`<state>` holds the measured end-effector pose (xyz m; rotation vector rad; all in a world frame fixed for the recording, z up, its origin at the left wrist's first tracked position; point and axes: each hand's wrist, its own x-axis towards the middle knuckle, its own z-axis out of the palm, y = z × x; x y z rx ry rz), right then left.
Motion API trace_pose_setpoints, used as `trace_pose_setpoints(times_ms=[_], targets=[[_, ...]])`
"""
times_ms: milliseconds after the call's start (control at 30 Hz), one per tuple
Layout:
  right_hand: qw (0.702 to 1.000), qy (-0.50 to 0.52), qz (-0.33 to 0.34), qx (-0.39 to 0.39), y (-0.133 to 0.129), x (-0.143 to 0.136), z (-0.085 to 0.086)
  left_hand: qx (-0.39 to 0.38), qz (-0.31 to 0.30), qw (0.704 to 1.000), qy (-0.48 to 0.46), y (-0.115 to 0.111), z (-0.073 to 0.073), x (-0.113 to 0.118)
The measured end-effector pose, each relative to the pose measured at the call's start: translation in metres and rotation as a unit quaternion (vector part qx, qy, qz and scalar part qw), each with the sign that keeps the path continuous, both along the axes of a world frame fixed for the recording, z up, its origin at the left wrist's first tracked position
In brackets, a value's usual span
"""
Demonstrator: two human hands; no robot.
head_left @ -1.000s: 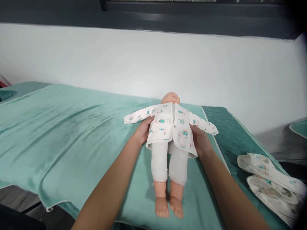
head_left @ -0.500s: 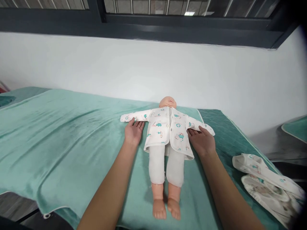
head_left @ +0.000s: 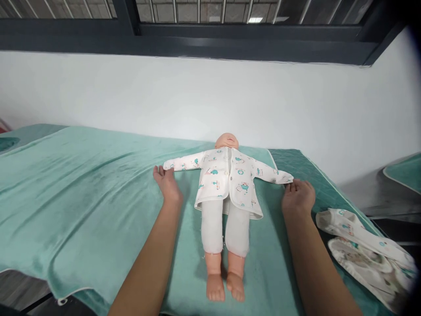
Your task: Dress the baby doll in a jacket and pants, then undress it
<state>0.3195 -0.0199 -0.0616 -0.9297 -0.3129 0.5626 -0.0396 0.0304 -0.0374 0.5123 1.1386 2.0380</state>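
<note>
Mid-frame, your right hand [head_left: 298, 196] seemingly pinches the doll-jacket cuff [head_left: 287, 177] to spread its sleeve [head_left: 268, 172]; whether your left hand [head_left: 168, 184] grips is unclear.

– See anything at twelve?
– Can make out a dark window frame [head_left: 204, 44] with metal bars [head_left: 198, 11], above a white wall [head_left: 131, 92]
– And toward four?
– Can see printed white clothes [head_left: 368, 239] heaped on a dark green cover [head_left: 302, 164]; can spot grey flooring [head_left: 23, 285] at eight
</note>
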Motion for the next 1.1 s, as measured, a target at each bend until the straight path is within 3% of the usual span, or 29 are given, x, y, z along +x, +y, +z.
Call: trace_pose_setpoints(times_ms=[67,133,267,400,500,600,700,800,900,1000,1100], targets=[[0.999,-0.030,-0.040,0.011,-0.001,-0.011,0.002,-0.031,0.020,0.994,0.099,-0.006,-0.001,0.002],[0.995,-0.095,-0.033,0.017,-0.004,-0.031,0.005,-0.041,0.019,0.981,0.189,-0.012,-0.002,0.007],[0.957,-0.271,0.100,-0.013,-0.012,-0.075,0.010,-0.004,-0.010,0.937,0.348,-0.025,-0.004,0.019],[0.928,-0.333,0.167,-0.031,-0.020,-0.094,0.008,0.015,-0.079,0.879,0.470,-0.040,-0.010,0.026],[0.930,-0.315,0.183,-0.047,-0.035,-0.093,0.005,-0.007,-0.145,0.853,0.502,-0.058,-0.015,0.022],[0.929,-0.299,0.203,-0.083,-0.064,-0.090,0.001,-0.027,-0.172,0.843,0.509,-0.081,-0.017,0.014],[0.914,-0.326,0.221,-0.103,-0.099,-0.089,-0.004,-0.011,-0.183,0.830,0.528,-0.108,-0.016,0.007],[0.887,-0.384,0.221,-0.130,-0.123,-0.091,-0.007,0.007,-0.216,0.786,0.579,-0.129,-0.014,0.005],[0.848,-0.470,0.185,-0.161,-0.126,-0.094,-0.007,0.019,-0.234,0.754,0.613,-0.138,-0.014,0.004],[0.812,-0.540,0.142,-0.171,-0.118,-0.096,-0.005,0.032,-0.227,0.748,0.622,-0.136,-0.017,0.004],[0.813,-0.543,0.112,-0.179,-0.113,-0.095,-0.005,0.041,-0.220,0.749,0.623,-0.133,-0.019,0.005]])
